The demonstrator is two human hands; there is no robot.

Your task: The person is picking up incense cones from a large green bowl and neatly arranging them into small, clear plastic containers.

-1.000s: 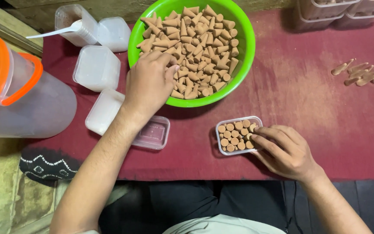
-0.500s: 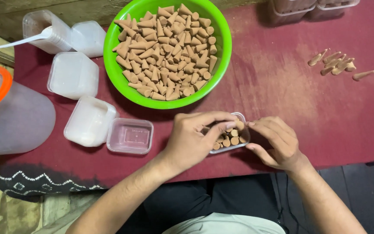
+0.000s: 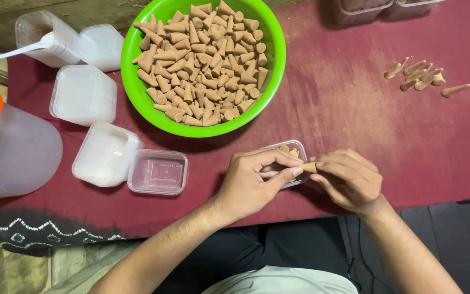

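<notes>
Brown cone (image 3: pixel 309 167) pinched between closed fingers of left hand (image 3: pixel 251 182) and right hand (image 3: pixel 349 179), above small container (image 3: pixel 292 149).

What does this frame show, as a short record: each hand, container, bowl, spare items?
left hand: left hand pinches a brown clay-coloured cone
right hand: right hand touches the same cone
container: small clear plastic box, partly hidden by the hands, cones inside
bowl: round green plastic bowl full of cones
spare: empty clear box; loose cones on dark red cloth
</notes>
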